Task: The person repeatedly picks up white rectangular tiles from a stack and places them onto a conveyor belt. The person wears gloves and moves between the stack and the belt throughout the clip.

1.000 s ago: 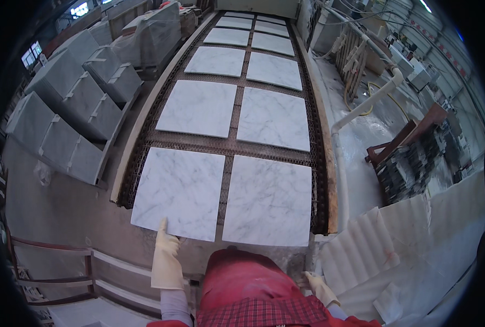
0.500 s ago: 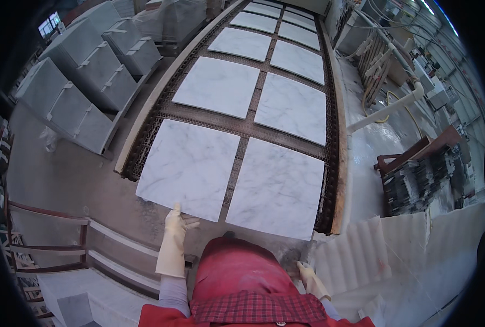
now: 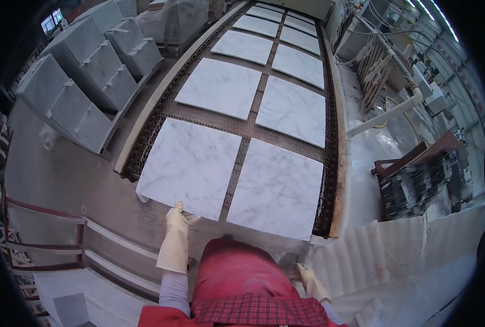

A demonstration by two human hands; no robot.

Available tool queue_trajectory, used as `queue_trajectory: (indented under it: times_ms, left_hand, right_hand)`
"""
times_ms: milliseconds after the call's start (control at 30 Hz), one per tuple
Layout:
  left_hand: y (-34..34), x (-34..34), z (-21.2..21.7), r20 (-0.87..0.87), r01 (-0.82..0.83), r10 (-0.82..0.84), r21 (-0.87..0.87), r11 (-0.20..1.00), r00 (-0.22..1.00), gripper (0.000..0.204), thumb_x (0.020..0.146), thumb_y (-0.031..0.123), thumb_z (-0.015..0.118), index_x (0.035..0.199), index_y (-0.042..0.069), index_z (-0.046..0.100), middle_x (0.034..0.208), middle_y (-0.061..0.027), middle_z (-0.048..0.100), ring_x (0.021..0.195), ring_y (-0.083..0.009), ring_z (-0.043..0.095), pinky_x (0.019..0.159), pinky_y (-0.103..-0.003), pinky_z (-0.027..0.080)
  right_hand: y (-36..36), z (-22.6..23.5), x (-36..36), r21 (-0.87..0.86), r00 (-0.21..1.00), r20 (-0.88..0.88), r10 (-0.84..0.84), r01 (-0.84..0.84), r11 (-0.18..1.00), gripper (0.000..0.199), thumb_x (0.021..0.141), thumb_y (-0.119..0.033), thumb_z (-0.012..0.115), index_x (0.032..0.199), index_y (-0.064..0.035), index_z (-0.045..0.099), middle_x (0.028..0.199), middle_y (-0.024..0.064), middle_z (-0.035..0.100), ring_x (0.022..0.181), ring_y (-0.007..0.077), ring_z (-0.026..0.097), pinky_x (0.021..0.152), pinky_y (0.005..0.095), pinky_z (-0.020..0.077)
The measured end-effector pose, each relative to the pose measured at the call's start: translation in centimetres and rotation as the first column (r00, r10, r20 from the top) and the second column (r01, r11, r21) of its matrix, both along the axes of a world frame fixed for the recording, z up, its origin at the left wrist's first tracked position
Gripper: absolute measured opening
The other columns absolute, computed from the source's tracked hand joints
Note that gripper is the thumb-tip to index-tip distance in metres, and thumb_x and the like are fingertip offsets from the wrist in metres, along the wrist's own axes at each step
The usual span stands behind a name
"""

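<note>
My left hand (image 3: 175, 226), in a cream rubber glove, grips the near edge of a white grey-veined marble slab (image 3: 191, 163). Its thumb rests at the slab's top edge, while the other fingers reach underneath. A second marble slab (image 3: 275, 185) lies to the right across a narrow gap, with neither hand on it. Both slabs lie flat at the near end of a chain conveyor (image 3: 248, 128). Low at my right side, my right hand (image 3: 312, 283), also gloved, has its fingers closed at a small brownish thing, too unclear to name.
More marble slabs (image 3: 291, 109) lie in two rows along the conveyor. Wrapped slab stacks (image 3: 68, 90) stand at the left. A metal rack (image 3: 82, 240) is at lower left, and corrugated pale sheeting (image 3: 373, 256) at lower right. Dark offcuts (image 3: 422, 182) and a white pipe (image 3: 387, 117) are at right.
The view has shifted slightly. My left hand stays at the near edge of the left slab, and my right hand keeps nearly the same place.
</note>
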State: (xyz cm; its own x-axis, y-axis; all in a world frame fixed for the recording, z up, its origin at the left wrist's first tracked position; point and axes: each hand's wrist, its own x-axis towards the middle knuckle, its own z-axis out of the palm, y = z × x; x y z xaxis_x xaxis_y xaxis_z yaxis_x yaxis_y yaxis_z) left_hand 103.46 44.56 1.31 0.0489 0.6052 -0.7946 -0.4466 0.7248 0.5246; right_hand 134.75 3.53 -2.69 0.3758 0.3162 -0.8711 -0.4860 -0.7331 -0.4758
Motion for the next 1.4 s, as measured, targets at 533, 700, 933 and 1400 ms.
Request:
queue_trajectory:
  times_ms: [533, 700, 933, 1400]
  left_hand:
    - [-7.9, 9.3, 0.8, 0.350, 0.617, -0.599, 0.073, 0.784, 0.720, 0.074, 0.090, 0.056, 0.041, 0.131, -0.005, 0.031, 0.119, -0.0347, 0.048, 0.106, -0.0485, 0.052, 0.085, -0.056, 0.047]
    - [-8.7, 10.8, -0.5, 0.346, 0.423, -0.432, 0.106, 0.900, 0.833, 0.064, 0.089, 0.046, 0.051, 0.127, -0.003, 0.035, 0.116, -0.0345, 0.049, 0.103, -0.0499, 0.053, 0.083, -0.061, 0.047]
    - [-9.5, 10.0, -0.8, 0.361, 0.423, -0.431, 0.105, 0.900, 0.827, 0.060, 0.089, 0.043, 0.052, 0.125, -0.002, 0.036, 0.115, -0.0331, 0.050, 0.102, -0.0506, 0.053, 0.083, -0.062, 0.046]
    - [-9.3, 9.4, -0.5, 0.339, 0.488, -0.523, 0.189, 0.852, 0.782, 0.065, 0.089, 0.045, 0.052, 0.126, -0.006, 0.035, 0.117, -0.0343, 0.048, 0.110, -0.0475, 0.049, 0.089, -0.058, 0.044]
  right_hand:
    - [12.0, 3.0, 0.8, 0.508, 0.857, -0.370, -0.358, 0.509, 0.695, 0.057, 0.090, -0.044, 0.052, 0.121, 0.0030, 0.044, 0.110, 0.0238, 0.058, 0.093, 0.0326, 0.060, 0.085, 0.0488, 0.0476]
    - [12.7, 3.7, 0.9, 0.509, 0.848, -0.362, -0.387, 0.527, 0.680, 0.059, 0.087, -0.043, 0.057, 0.120, 0.0041, 0.045, 0.106, 0.0261, 0.059, 0.092, 0.0351, 0.059, 0.088, 0.0510, 0.0460]
    - [11.7, 3.4, 0.7, 0.504, 0.861, -0.349, -0.370, 0.505, 0.700, 0.062, 0.084, -0.045, 0.059, 0.117, 0.0065, 0.046, 0.109, 0.0270, 0.058, 0.097, 0.0365, 0.056, 0.092, 0.0537, 0.0427]
    - [11.0, 4.5, 0.7, 0.559, 0.937, -0.252, -0.242, 0.346, 0.754, 0.062, 0.089, -0.046, 0.052, 0.119, 0.0081, 0.046, 0.110, 0.0260, 0.057, 0.090, 0.0324, 0.060, 0.087, 0.0474, 0.0474]
